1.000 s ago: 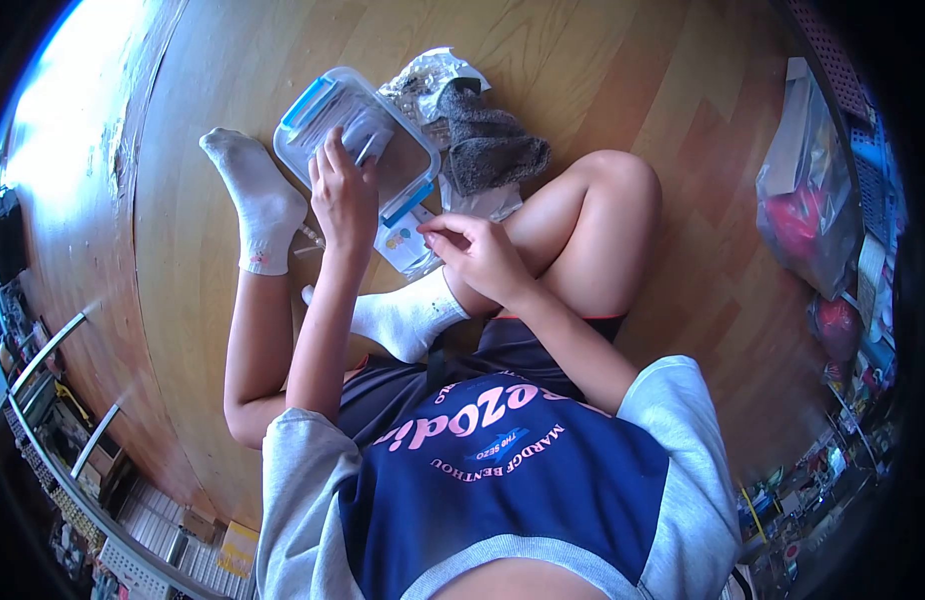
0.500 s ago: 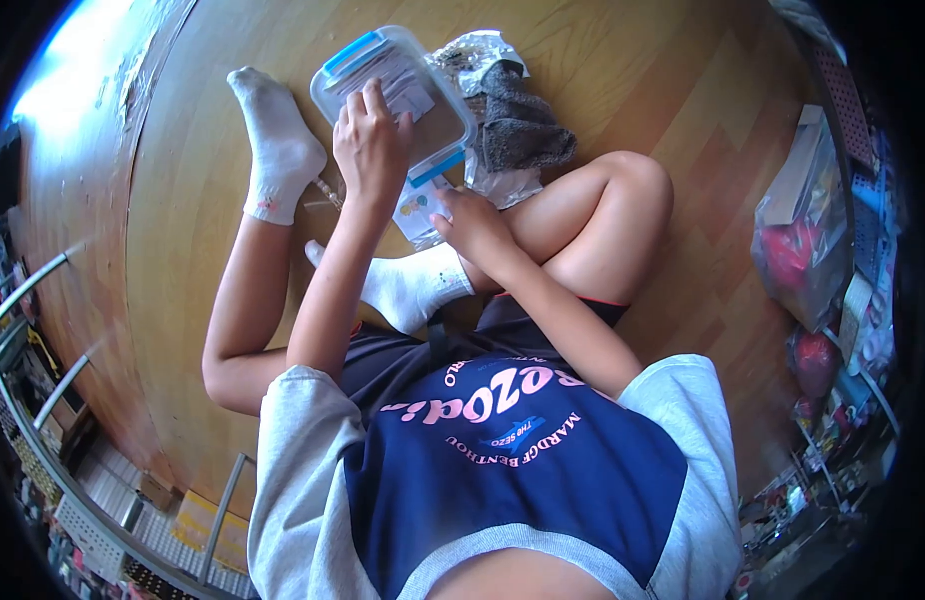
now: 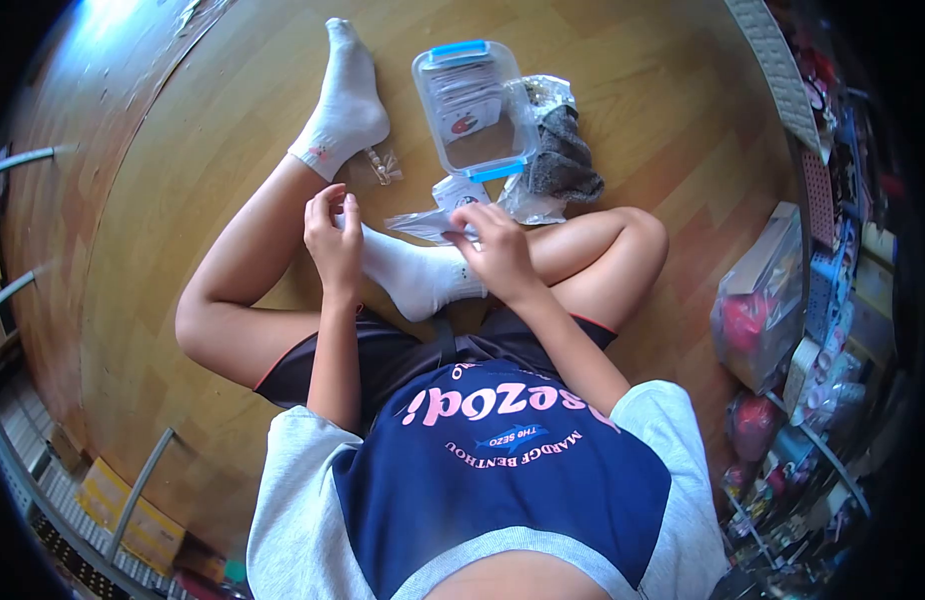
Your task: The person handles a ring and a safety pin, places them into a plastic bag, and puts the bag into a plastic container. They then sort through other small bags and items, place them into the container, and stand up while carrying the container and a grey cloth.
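My right hand [image 3: 498, 252] pinches a clear plastic sleeve [image 3: 420, 224] between thumb and fingers, just above my white-socked foot. My left hand [image 3: 335, 245] is raised to the left of the sleeve, loosely curled with thumb and fingers apart and nothing seen in it. Beyond the hands, a clear plastic box [image 3: 491, 158] with blue clips stands on the floor. Inside it is a stack of cards in sleeves [image 3: 466, 98]. A printed card [image 3: 461, 192] lies between the box and my right hand.
A dark grey cloth [image 3: 561, 155] lies on crinkled clear plastic [image 3: 533, 207] right of the box. A small clear packet [image 3: 383, 165] lies by my left foot. Bagged goods [image 3: 753, 315] and crowded shelves line the right; metal rails [image 3: 143, 490] stand at left.
My left hand has left the box and come back towards me. The right hand has lifted a plastic sleeve from in front of the box. The view has shifted, with the box now further right.
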`<state>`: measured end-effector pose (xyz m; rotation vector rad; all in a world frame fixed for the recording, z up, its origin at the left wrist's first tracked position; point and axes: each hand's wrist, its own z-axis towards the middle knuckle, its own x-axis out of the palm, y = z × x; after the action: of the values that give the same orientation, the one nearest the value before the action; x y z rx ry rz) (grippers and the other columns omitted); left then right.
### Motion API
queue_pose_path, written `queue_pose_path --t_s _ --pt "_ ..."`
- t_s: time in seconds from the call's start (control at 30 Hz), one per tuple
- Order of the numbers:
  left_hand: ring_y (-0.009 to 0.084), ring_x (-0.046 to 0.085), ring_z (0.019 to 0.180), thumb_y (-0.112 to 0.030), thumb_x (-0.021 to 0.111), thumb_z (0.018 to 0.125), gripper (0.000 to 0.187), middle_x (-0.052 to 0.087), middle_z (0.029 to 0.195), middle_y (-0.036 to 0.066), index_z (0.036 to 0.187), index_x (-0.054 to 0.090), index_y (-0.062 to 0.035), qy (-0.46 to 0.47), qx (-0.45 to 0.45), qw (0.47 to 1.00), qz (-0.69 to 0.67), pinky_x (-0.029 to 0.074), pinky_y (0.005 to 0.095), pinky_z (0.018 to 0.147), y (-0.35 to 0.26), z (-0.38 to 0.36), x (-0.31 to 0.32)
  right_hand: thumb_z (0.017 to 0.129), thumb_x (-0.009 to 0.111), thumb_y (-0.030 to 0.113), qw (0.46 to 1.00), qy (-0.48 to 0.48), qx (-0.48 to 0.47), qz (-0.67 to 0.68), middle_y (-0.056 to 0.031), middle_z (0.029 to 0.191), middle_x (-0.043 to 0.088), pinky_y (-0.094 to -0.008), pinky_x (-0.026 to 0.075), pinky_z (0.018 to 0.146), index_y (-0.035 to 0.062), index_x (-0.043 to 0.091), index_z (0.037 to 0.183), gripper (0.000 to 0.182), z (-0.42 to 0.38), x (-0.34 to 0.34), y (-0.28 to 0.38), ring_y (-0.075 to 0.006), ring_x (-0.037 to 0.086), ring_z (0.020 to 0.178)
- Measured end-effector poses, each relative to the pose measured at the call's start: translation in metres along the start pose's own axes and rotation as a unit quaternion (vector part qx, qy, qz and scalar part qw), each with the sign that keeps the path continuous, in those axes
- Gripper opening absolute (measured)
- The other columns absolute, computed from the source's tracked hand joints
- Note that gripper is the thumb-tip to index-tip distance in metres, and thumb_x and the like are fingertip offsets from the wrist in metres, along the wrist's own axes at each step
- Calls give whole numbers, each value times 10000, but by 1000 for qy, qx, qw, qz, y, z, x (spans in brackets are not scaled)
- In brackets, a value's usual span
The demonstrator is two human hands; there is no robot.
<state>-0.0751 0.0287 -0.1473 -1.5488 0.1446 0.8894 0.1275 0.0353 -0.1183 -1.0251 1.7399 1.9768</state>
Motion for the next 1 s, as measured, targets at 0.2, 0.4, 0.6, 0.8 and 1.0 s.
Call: queue_pose_path --t_s 0.2,0.4,0.6,0.8,1.0 --pt "222 610 706 -126 550 810 157 614 798 139 896 591 -1 -19 -11 997 -71 483 320 659 1 17 4 693 587 3 983 -115 -94 -112 -76 830 605 -358 447 719 86 616 808 145 76 -83 0 -266 545 803" --pt "223 596 647 -97 560 789 115 602 757 130 862 583 -11 58 0 995 -85 477 326 622 -1 5 13 724 588 45 951 120 -165 -230 -101 791 568 -370 455 722 39 611 768 49 119 -55 -30 -270 541 816" --pt "228 589 645 -97 562 782 114 596 745 129 857 584 -14 57 11 994 -88 470 330 624 3 10 19 739 577 45 949 45 -155 -269 -111 819 549 -382 477 686 27 590 768 36 134 -28 -43 -287 572 783" --pt "228 600 683 -103 600 755 142 602 758 120 873 589 -24 118 34 990 -72 473 329 651 1 2 41 709 615 35 948 30 -159 -273 -131 825 538 -388 475 664 51 511 850 176 134 -25 -48 -321 571 760" --pt "264 507 928 -176 699 618 435 534 970 108 997 541 -31 177 115 973 95 413 363 776 -14 -24 79 703 611 48 926 33 -215 -310 -117 842 516 -370 484 697 38 494 845 184 131 -19 -51 -286 564 820"
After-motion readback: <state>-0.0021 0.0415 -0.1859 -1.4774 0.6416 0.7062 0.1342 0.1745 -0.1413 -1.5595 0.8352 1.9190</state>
